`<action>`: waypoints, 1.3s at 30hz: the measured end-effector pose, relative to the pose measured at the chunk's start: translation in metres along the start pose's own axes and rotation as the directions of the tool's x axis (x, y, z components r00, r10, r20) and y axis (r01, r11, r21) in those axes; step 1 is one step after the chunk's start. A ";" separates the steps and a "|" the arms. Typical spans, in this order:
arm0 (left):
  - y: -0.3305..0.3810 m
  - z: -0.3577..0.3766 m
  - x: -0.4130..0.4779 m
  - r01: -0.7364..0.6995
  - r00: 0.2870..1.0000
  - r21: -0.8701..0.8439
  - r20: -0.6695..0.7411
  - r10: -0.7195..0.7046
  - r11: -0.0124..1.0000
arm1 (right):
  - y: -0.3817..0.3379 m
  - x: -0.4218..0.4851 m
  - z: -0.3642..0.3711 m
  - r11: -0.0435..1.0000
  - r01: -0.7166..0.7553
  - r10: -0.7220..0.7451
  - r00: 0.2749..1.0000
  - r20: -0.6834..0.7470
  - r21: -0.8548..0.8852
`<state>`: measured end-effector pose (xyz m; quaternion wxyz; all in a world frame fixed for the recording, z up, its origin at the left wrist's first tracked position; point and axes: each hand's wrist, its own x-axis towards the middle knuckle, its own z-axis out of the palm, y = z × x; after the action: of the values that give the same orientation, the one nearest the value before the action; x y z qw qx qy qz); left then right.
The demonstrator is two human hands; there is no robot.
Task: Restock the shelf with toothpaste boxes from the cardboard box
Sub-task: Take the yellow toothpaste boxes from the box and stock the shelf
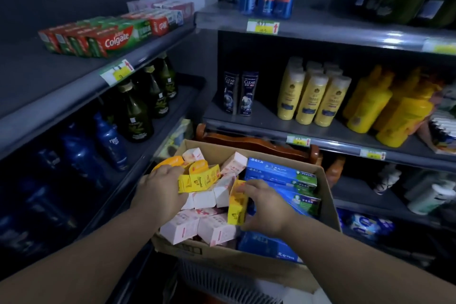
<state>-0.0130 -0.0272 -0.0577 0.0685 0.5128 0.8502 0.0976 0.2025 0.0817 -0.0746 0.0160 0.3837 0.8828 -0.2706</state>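
sitting open: brown cardboard box (329,205), holding jumbled pale pink boxes (180,228) at left, long blue boxes (278,171) lying flat at right. being gripped on top by the left hand (160,185): tilted yellow box (197,180). being pinched by the right hand (266,207): upright yellow box (237,205). lying in rows on the upper left shelf (49,76): red-green colgate boxes (108,39).

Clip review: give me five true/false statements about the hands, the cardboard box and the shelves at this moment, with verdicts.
1. The left hand holds a tilted yellow box inside the cardboard box. True.
2. The right hand holds nothing. False: it grips an upright yellow box.
3. Blue boxes lie along the cardboard box's right side. True.
4. The Colgate boxes sit in the cardboard box. False: they are on the upper left shelf.
5. Yellow bottles stand on the right shelf. True.
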 end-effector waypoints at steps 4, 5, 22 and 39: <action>0.003 0.004 0.009 0.030 0.997 0.012 -0.071 -0.029 0.999 | 0.007 0.022 -0.007 0.997 0.059 -0.049 0.986 0.157 -0.059; 0.005 0.004 0.012 0.033 0.996 0.021 -0.088 -0.031 0.999 | 0.009 0.025 -0.010 0.997 0.066 -0.056 0.980 0.191 -0.050; 0.032 0.018 0.073 0.217 0.974 0.359 -0.015 -0.227 0.908 | 0.024 0.086 -0.021 0.971 0.238 -0.234 0.967 0.098 -0.032; 0.051 -0.042 0.010 0.258 0.905 -0.341 -0.241 -0.350 0.904 | 0.007 0.076 -0.087 0.837 0.375 -0.438 0.896 0.077 0.400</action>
<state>0.0172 0.0007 -0.0051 0.0324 0.3353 0.8959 0.2897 0.1691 0.1790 -0.0216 -0.0422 0.1589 0.8715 -0.4620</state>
